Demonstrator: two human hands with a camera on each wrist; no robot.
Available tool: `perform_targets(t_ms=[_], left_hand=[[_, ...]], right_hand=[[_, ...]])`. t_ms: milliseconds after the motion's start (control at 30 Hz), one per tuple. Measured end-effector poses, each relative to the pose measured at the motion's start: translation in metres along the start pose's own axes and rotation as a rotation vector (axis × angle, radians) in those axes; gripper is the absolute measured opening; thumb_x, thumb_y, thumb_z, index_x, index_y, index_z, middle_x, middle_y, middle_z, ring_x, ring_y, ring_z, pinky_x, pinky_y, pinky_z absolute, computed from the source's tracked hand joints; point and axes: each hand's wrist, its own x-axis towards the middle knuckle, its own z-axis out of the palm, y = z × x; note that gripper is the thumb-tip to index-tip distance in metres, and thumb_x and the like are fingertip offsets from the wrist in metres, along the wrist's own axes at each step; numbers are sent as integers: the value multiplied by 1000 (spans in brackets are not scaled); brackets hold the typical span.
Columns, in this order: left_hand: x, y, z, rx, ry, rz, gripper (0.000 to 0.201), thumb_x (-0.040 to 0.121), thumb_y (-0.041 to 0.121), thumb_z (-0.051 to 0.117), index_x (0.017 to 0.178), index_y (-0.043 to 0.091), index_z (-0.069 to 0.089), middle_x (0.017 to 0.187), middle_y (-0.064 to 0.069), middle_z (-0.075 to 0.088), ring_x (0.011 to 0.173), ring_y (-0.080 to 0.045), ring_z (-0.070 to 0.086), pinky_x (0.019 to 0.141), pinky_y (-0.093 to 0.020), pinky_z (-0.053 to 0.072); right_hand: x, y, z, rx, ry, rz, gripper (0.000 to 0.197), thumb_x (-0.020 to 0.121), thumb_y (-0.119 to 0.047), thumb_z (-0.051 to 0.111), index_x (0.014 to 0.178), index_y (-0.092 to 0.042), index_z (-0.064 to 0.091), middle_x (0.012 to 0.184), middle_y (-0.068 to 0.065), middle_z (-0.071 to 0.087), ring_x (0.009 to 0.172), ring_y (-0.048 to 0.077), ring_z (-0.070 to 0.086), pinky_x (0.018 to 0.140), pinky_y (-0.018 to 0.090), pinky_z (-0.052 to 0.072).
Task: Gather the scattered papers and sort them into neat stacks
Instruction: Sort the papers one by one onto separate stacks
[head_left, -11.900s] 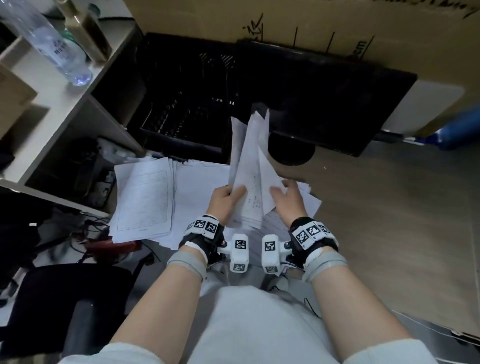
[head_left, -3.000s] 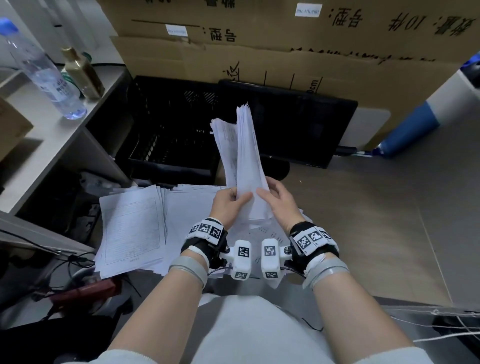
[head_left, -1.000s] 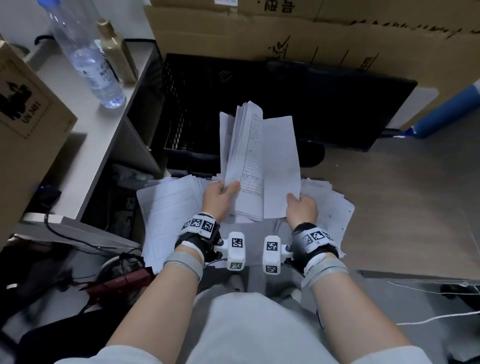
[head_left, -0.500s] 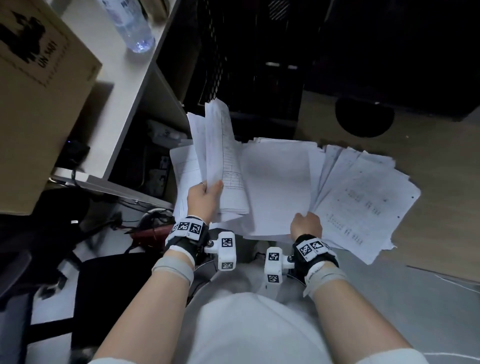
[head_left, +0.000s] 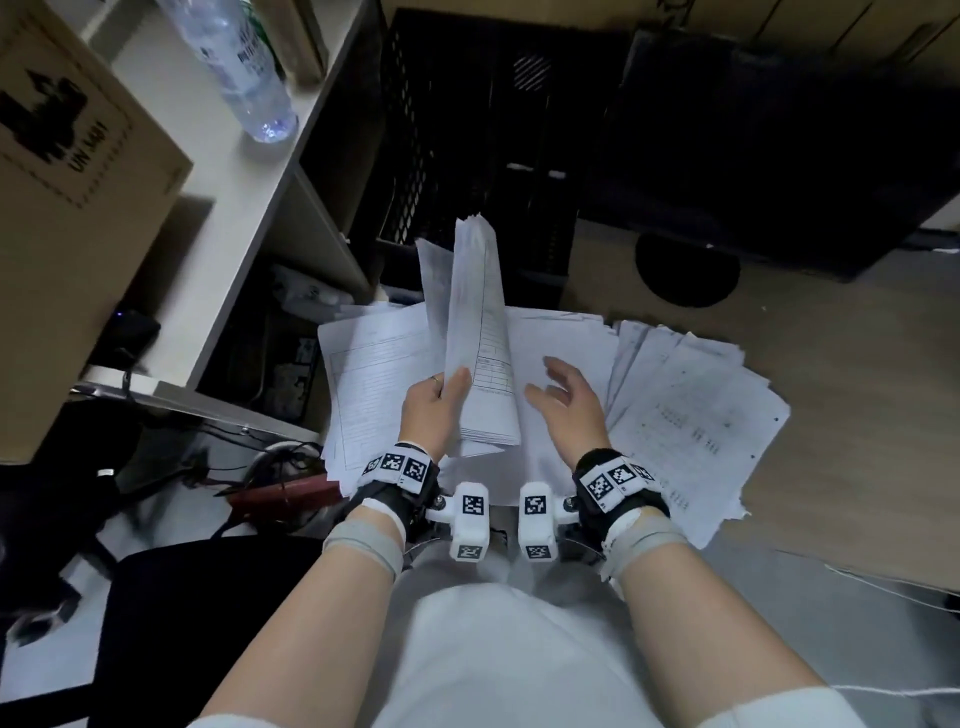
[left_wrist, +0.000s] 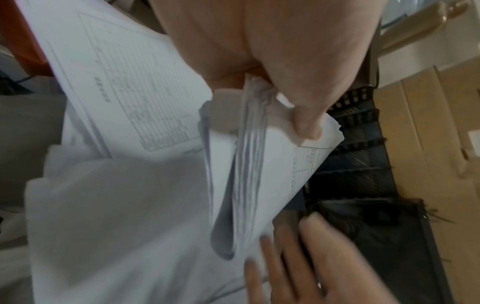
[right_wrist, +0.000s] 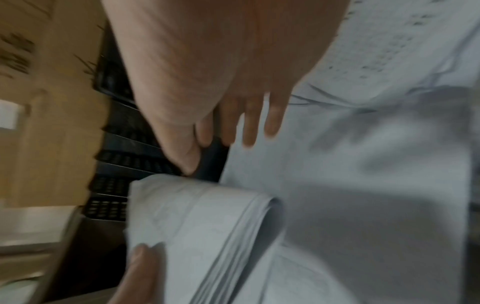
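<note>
My left hand (head_left: 439, 402) grips a thick sheaf of printed sheets (head_left: 478, 332) near its lower edge and holds it upright above the floor; the thumb (left_wrist: 306, 125) presses the sheaf (left_wrist: 249, 164) from one side. Beside it my right hand (head_left: 563, 397) hovers with fingers (right_wrist: 249, 127) spread, holding nothing, over the blank middle pile (head_left: 561, 353). A pile of lined forms (head_left: 363, 384) lies flat at the left. A fanned pile of printed sheets (head_left: 691, 415) lies at the right. The sheaf (right_wrist: 207, 226) also appears blurred in the right wrist view.
A black plastic crate (head_left: 478, 130) and a dark monitor (head_left: 769, 145) stand just behind the piles. A shelf (head_left: 218, 208) at the left carries a water bottle (head_left: 239, 67) and a cardboard box (head_left: 67, 208). Cables (head_left: 244, 467) lie at the lower left. Wooden floor (head_left: 857, 374) extends to the right.
My right hand has let go of the sheet it laid on the middle pile and has risen with fingers spread toward the sheaf. My left hand still holds the sheaf upright.
</note>
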Motion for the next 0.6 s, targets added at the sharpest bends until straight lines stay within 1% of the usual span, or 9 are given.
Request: perform_targets(t_ms=[67, 100, 200, 300, 333, 433, 500, 567, 600], left_hand=[[0, 13, 11, -22, -40, 6, 50, 98, 53, 53, 66, 15, 49, 55, 5, 41, 53, -20, 35, 56, -34, 30], [1, 21, 16, -31, -62, 11, 46, 101, 50, 50, 70, 18, 58, 57, 12, 51, 53, -16, 44, 55, -33, 35], [5, 39, 29, -107, -151, 21, 30, 104, 43, 50, 92, 28, 72, 91, 12, 74, 90, -8, 70, 84, -30, 53], [8, 53, 40, -139, -203, 47, 24, 105, 36, 52, 98, 25, 71, 99, 12, 73, 91, 5, 67, 85, -18, 47], [9, 56, 43, -124, -213, 54, 23, 104, 36, 53, 100, 23, 71, 101, 9, 73, 92, 1, 67, 85, -19, 47], [12, 64, 50, -65, -245, 125, 22, 101, 28, 60, 85, 17, 71, 79, 6, 73, 76, -15, 68, 71, -31, 52], [17, 66, 53, -36, -256, 166, 9, 95, 17, 67, 95, 13, 75, 89, -1, 78, 86, -25, 73, 76, -37, 59], [18, 68, 58, -24, -280, 204, 17, 90, 10, 72, 106, 8, 76, 100, -7, 78, 96, -26, 74, 87, -41, 59], [19, 68, 61, -16, -291, 201, 20, 88, 9, 74, 108, 8, 76, 100, -6, 78, 93, -23, 75, 85, -38, 60]], right_hand=[[-2, -26, -3, 55, -168, -80, 58, 88, -31, 72, 141, -33, 49, 143, -12, 50, 131, 6, 46, 109, 30, 39], [-3, -36, -6, 53, -217, -103, 64, 86, -31, 75, 144, -34, 47, 146, -12, 48, 132, 5, 44, 111, 29, 38], [-7, -48, -16, 29, -297, -138, 90, 79, -28, 83, 152, -31, 31, 149, -13, 40, 133, 3, 43, 110, 23, 37], [-10, -53, -30, 16, -301, -159, 105, 72, -25, 88, 155, -30, 22, 146, -15, 39, 130, 3, 45, 106, 19, 39], [-9, -53, -33, 19, -298, -162, 108, 70, -26, 89, 155, -31, 22, 146, -15, 39, 130, 3, 45, 107, 21, 40], [-6, -56, -43, 11, -267, -149, 110, 69, -28, 89, 155, -31, 20, 145, -13, 42, 127, 2, 48, 103, 20, 43], [-4, -57, -47, -8, -214, -143, 102, 75, -20, 84, 155, -27, 20, 142, -11, 43, 124, 4, 49, 93, 13, 42], [-5, -57, -50, 29, -169, -133, 95, 80, -14, 78, 155, -22, 20, 138, -10, 43, 120, 0, 50, 83, 7, 42], [-4, -56, -52, 57, -158, -126, 95, 81, -16, 79, 154, -22, 19, 137, -12, 42, 117, -5, 50, 82, 6, 43]])
